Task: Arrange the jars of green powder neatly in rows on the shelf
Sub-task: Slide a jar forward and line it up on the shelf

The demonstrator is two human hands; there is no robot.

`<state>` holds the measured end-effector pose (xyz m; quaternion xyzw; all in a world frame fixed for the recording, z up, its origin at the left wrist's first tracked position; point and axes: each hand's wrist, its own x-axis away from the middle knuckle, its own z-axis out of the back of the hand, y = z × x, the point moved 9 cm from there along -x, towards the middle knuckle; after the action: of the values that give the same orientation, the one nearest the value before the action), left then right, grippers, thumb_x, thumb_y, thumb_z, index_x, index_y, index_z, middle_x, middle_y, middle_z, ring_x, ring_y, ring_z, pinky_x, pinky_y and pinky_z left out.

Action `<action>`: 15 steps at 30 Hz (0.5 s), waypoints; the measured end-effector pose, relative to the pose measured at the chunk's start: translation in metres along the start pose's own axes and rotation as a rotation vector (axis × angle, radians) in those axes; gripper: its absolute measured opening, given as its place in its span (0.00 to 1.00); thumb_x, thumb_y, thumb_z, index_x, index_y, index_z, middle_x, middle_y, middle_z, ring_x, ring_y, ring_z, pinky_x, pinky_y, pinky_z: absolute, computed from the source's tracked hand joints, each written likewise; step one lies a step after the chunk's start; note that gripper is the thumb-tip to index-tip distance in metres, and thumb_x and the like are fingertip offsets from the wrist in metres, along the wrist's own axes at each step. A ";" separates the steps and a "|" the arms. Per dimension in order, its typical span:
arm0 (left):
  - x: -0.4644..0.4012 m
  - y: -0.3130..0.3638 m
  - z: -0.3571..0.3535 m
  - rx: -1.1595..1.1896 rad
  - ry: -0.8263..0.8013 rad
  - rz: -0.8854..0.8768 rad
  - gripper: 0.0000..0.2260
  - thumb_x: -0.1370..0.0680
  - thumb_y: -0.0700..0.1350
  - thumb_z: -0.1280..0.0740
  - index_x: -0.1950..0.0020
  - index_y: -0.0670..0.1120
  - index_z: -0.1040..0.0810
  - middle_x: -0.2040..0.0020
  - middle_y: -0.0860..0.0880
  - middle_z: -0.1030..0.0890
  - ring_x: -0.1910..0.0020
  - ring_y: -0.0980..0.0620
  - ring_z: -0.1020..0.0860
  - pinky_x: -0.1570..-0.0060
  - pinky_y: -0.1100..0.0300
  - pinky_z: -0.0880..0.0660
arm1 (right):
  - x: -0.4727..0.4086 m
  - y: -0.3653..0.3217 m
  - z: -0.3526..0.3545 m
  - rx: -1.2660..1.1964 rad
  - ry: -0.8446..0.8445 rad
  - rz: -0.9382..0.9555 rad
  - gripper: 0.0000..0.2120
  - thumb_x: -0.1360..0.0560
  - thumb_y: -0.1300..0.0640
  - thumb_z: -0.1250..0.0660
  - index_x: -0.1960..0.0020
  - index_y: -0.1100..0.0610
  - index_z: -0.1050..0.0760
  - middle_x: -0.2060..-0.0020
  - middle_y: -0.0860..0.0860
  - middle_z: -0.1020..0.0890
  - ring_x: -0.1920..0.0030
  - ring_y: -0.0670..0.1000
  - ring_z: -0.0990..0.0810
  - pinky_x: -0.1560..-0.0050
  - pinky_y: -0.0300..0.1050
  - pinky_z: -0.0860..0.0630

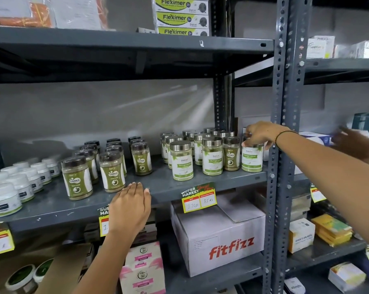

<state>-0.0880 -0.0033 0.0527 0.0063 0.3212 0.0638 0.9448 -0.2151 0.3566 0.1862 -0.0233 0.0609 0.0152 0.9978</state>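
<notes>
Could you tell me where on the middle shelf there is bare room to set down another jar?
Bare shelf lies in front of the silver-lid jars, along the front edge, and between them and the dark-lid jars. It is crowded at the right end, where the right hand grips a jar.

A grey wall (94, 107) is seen behind dark grey steel shelving (179, 183), which is braced by perforated uprights (283, 102); streaks of light are reflected on the wall.

On the shelf (162, 187) about twelve silver-lidded jars (182, 160) stood right of some ten brown-lidded jars (77, 178); at least eight white tubs (5, 199) sat furthest left. Below it lay one white box (219, 236).
</notes>
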 end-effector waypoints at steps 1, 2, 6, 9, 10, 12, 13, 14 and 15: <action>0.000 0.000 0.000 0.000 -0.003 0.002 0.24 0.21 0.52 0.50 0.40 0.40 0.21 0.42 0.42 0.18 0.40 0.46 0.22 0.40 0.51 0.27 | 0.002 -0.001 0.002 0.047 0.000 -0.006 0.31 0.24 0.43 0.34 0.28 0.60 0.32 0.35 0.57 0.24 0.41 0.56 0.22 0.48 0.48 0.22; 0.000 0.000 0.000 0.002 -0.006 0.003 0.24 0.21 0.52 0.50 0.40 0.40 0.22 0.41 0.42 0.19 0.40 0.46 0.22 0.40 0.51 0.27 | 0.003 -0.002 0.005 0.109 0.018 -0.007 0.32 0.24 0.40 0.35 0.28 0.59 0.32 0.35 0.57 0.24 0.41 0.57 0.23 0.48 0.49 0.23; 0.000 0.000 0.000 0.000 -0.006 0.000 0.25 0.21 0.53 0.51 0.39 0.40 0.22 0.41 0.42 0.19 0.40 0.45 0.22 0.40 0.50 0.27 | 0.002 -0.017 0.028 0.247 0.217 0.071 0.30 0.25 0.36 0.37 0.30 0.52 0.31 0.37 0.55 0.23 0.37 0.60 0.25 0.42 0.58 0.25; 0.001 0.000 0.000 -0.001 -0.002 0.003 0.24 0.21 0.52 0.50 0.39 0.40 0.22 0.41 0.41 0.19 0.40 0.45 0.22 0.40 0.50 0.27 | -0.005 -0.034 0.026 0.143 0.186 0.218 0.32 0.25 0.40 0.35 0.25 0.52 0.36 0.29 0.56 0.29 0.31 0.59 0.30 0.35 0.57 0.28; 0.000 0.000 0.000 -0.003 0.000 0.002 0.24 0.21 0.52 0.50 0.40 0.40 0.21 0.42 0.41 0.18 0.41 0.45 0.22 0.40 0.50 0.26 | -0.008 -0.040 0.022 0.106 0.149 0.250 0.32 0.24 0.41 0.34 0.24 0.53 0.36 0.28 0.56 0.29 0.30 0.59 0.30 0.34 0.55 0.30; 0.000 0.000 -0.001 -0.005 0.005 0.003 0.24 0.21 0.52 0.50 0.41 0.39 0.21 0.43 0.41 0.18 0.42 0.45 0.21 0.41 0.50 0.26 | -0.014 -0.047 0.014 0.099 0.094 0.268 0.33 0.24 0.42 0.33 0.24 0.54 0.37 0.28 0.56 0.29 0.30 0.58 0.30 0.33 0.53 0.33; 0.000 -0.001 -0.001 -0.004 0.007 0.004 0.25 0.21 0.52 0.50 0.41 0.39 0.21 0.43 0.41 0.18 0.42 0.45 0.21 0.41 0.50 0.25 | -0.017 -0.049 0.011 0.116 0.080 0.263 0.33 0.24 0.41 0.34 0.24 0.53 0.37 0.29 0.55 0.28 0.31 0.57 0.29 0.32 0.52 0.34; -0.001 -0.001 -0.001 -0.003 0.008 0.005 0.25 0.21 0.52 0.50 0.41 0.40 0.21 0.43 0.41 0.18 0.42 0.45 0.21 0.41 0.50 0.25 | -0.021 -0.050 0.008 0.126 0.068 0.255 0.33 0.25 0.40 0.34 0.24 0.53 0.37 0.29 0.54 0.27 0.31 0.57 0.29 0.31 0.52 0.35; -0.001 -0.001 -0.002 -0.002 0.009 0.007 0.25 0.21 0.53 0.51 0.41 0.40 0.21 0.42 0.41 0.18 0.42 0.45 0.21 0.41 0.50 0.26 | -0.024 -0.049 0.006 0.125 0.052 0.246 0.34 0.25 0.39 0.34 0.24 0.52 0.36 0.29 0.54 0.27 0.31 0.56 0.29 0.30 0.52 0.35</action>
<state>-0.0899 -0.0047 0.0517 0.0059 0.3252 0.0675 0.9432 -0.2362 0.3068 0.1971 0.0461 0.0900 0.1328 0.9860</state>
